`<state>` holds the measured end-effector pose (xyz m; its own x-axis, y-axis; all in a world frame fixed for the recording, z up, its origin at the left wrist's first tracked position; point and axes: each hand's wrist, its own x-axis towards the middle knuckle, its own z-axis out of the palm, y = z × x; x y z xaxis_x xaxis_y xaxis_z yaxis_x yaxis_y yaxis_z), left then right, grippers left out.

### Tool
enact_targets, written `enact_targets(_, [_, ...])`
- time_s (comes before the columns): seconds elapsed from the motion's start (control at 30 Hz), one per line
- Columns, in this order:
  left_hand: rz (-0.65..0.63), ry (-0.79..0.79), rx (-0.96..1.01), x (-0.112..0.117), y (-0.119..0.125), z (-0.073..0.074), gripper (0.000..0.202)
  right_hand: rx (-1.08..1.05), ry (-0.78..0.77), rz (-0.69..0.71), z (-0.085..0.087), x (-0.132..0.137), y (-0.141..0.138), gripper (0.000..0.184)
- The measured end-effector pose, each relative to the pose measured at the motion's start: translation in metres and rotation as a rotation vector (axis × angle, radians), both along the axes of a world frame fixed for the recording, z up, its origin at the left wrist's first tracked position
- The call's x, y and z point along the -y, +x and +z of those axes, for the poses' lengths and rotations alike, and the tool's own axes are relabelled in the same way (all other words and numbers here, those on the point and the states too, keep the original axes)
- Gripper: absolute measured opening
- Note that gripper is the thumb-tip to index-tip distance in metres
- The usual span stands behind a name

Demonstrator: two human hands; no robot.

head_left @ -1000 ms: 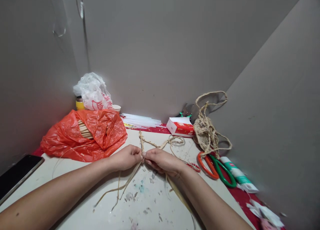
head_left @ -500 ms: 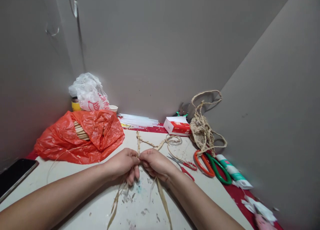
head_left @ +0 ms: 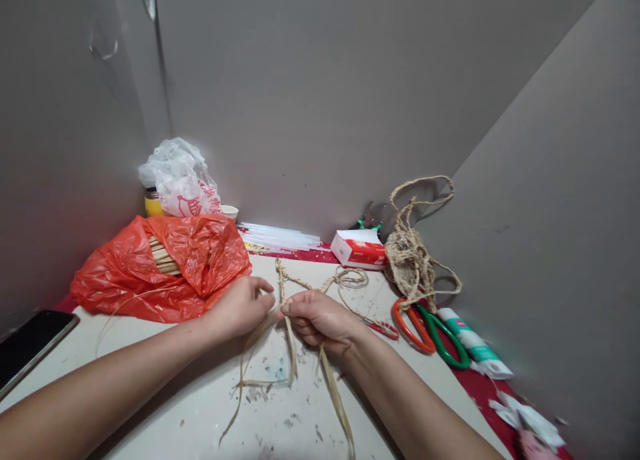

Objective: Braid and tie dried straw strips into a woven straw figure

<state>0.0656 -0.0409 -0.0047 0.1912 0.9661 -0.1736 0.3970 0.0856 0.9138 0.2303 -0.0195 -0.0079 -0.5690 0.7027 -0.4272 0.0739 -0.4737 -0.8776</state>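
A braided straw cord (head_left: 281, 280) runs down the middle of the white board, and its lower end is pinched between the thumb and forefinger of my right hand (head_left: 323, 319). Loose flat strands (head_left: 291, 353) hang from that point toward me. Another long straw strand (head_left: 336, 397) trails from under my right palm. Just left of the cord is my left hand (head_left: 243, 307), its thumb and forefinger apart; its other fingers are mostly hidden. A thin strand (head_left: 243, 363) passes close below it and bends across the board.
Left stand a red plastic bag (head_left: 120, 280) with sticks and a phone (head_left: 37, 343). Red-handled scissors (head_left: 385, 329), partly covered by my right hand, orange and green handles (head_left: 453, 347), a tube (head_left: 475, 343) and a straw rope bundle (head_left: 410, 260) lie right. Behind are a red-white box (head_left: 363, 250) and translucent sticks (head_left: 280, 237).
My left hand has let go at the pinch point and moved slightly left and away from me. The right hand keeps its pinch. Loose strands now hang and bend differently below.
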Motion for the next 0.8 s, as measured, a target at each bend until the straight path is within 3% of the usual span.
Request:
enact_targets(0.07, [0.102, 0.116, 0.085, -0.005, 0.0, -0.005, 0.024, -0.007, -0.019, 0.025, 0.0, -0.001, 0.002, 0.012])
enact_targets(0.1, [0.096, 0.086, 0.152, -0.005, 0.002, -0.008, 0.022, -0.008, -0.024, 0.033, 0.0, -0.002, 0.002, 0.013])
enact_targets(0.23, [-0.055, -0.23, 0.333, 0.001, 0.01, -0.014, 0.016, 0.006, -0.002, 0.079, -0.003, -0.003, 0.001, 0.013])
enact_targets(0.3, [-0.087, -0.254, 0.287, 0.003, 0.01, -0.015, 0.023, 0.007, 0.018, 0.109, -0.003, -0.004, 0.001, 0.014])
enact_targets(0.53, [-0.146, -0.043, 0.09, -0.004, 0.003, -0.02, 0.021, 0.148, 0.161, 0.165, -0.006, -0.006, 0.007, 0.016])
enact_targets(0.67, [-0.215, 0.057, -0.058, -0.007, 0.001, -0.021, 0.022, 0.391, 0.404, 0.222, -0.01, -0.008, 0.008, 0.019])
enact_targets(0.8, [-0.212, 0.016, -0.078, -0.008, 0.001, -0.025, 0.021, 0.606, 0.622, 0.235, -0.009, -0.004, 0.007, 0.019])
